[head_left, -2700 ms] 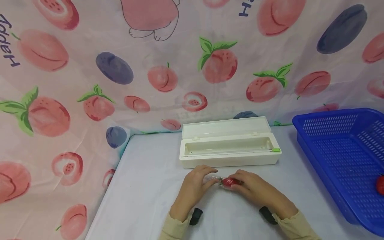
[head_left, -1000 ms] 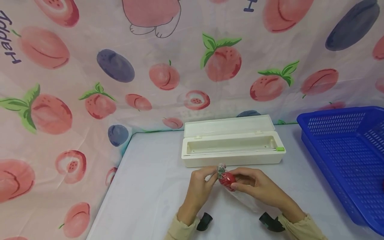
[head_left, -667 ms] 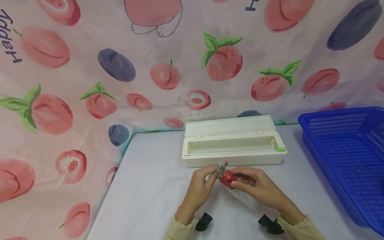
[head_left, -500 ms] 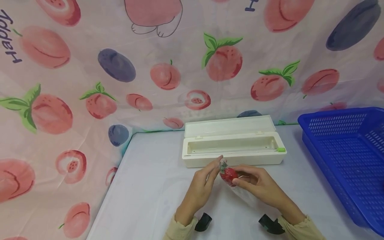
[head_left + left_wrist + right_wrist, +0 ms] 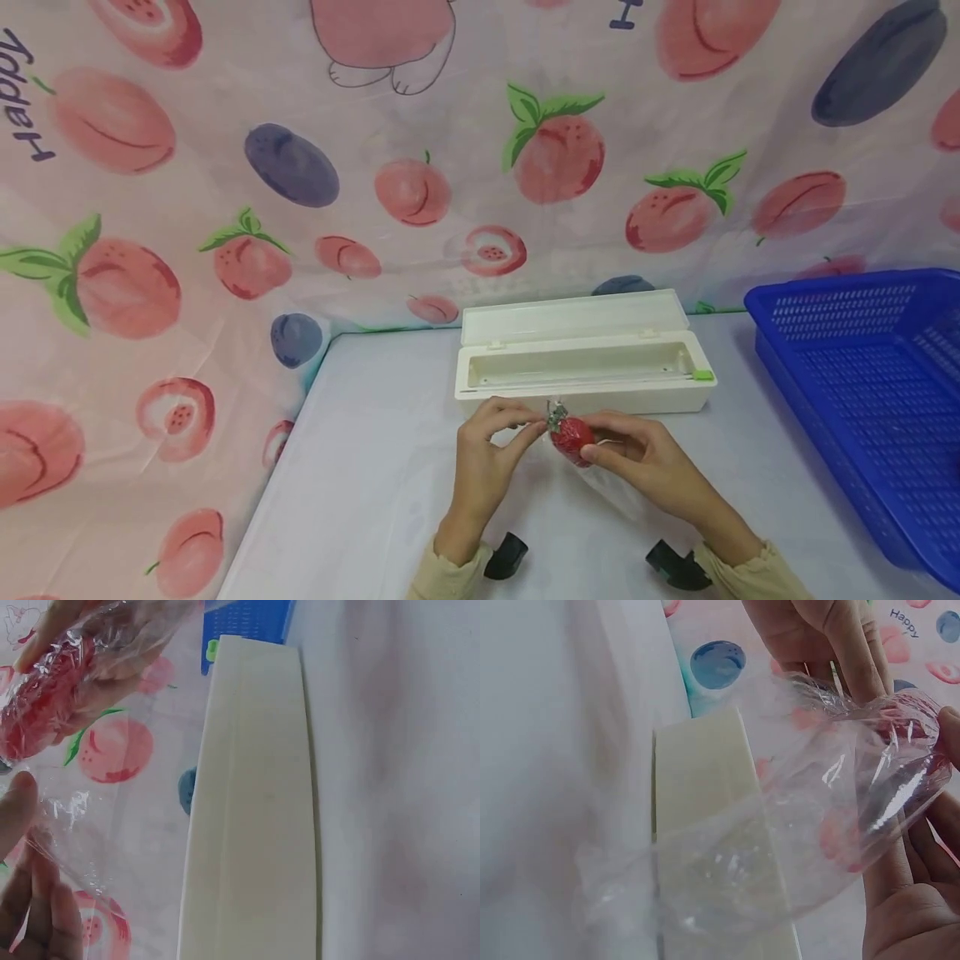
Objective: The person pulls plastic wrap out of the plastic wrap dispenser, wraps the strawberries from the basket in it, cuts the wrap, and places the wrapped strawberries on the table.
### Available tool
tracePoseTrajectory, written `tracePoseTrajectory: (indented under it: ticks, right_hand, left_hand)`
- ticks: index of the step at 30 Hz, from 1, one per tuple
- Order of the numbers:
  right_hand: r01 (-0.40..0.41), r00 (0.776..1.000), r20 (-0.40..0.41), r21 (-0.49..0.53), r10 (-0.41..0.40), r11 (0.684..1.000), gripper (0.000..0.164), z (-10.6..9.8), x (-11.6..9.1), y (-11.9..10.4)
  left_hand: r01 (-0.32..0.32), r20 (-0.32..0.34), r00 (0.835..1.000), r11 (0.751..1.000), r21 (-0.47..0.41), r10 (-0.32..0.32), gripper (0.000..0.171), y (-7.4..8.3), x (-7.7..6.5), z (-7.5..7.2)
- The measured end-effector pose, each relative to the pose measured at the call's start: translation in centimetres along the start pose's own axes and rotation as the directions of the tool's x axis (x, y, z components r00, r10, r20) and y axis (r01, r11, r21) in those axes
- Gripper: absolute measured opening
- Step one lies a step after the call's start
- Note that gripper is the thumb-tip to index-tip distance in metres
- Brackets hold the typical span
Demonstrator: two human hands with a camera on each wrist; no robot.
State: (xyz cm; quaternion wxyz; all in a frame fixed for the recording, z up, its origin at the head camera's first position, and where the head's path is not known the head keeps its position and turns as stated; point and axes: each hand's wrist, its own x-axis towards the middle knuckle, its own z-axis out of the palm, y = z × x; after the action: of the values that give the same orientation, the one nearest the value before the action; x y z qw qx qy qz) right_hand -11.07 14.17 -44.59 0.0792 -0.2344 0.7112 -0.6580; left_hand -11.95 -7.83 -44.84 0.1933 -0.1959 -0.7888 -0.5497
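One red strawberry [image 5: 572, 437], wrapped in clear film [image 5: 832, 780], above the bench [image 5: 360, 467] before an open white box [image 5: 592, 402]. Right hand [image 5: 652, 462] grips the strawberry; left hand [image 5: 482, 458] pinches film at its leafy end.

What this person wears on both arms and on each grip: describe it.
The left grip and right grip are gloveless. The left sleeve and right sleeve are beige with slightly ruffled cuffs. Beside each cuff shows a black, bent, tube-like attachment; no cable shows.
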Motion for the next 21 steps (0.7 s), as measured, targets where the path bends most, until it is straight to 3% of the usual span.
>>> tracePoseTrajectory:
  ticks: [4, 12, 18, 21]
  right_hand:
    - [0.039, 0.999, -0.01, -0.005, -0.039, 0.999, 0.032, 0.2, -0.1, 0.2]
    - [0.018, 0.996, -0.092, -0.029, -0.02, 0.999, 0.033, 0.6, 0.0, -0.1]
    - [-0.041, 0.987, -0.153, -0.007, 0.039, 0.999, 0.036, 1.0, 0.2, -0.1]
    - [-0.057, 0.981, -0.188, -0.002, 0.056, 0.998, 0.036, 1.2, 0.3, 0.0]
  left_hand:
    - [0.035, 0.013, 0.999, 0.998, -0.043, -0.035, 0.01, 0.2, 0.0, 0.1]
    - [0.09, 0.087, 0.993, 0.988, -0.129, -0.079, 0.023, 0.4, -0.1, 0.6]
    - [0.187, 0.152, 0.976, 0.959, -0.213, -0.156, 0.031, 0.5, -0.3, 0.9]
    - [0.224, 0.201, 0.965, 0.933, -0.28, -0.172, 0.03, 0.5, -0.3, 0.9]
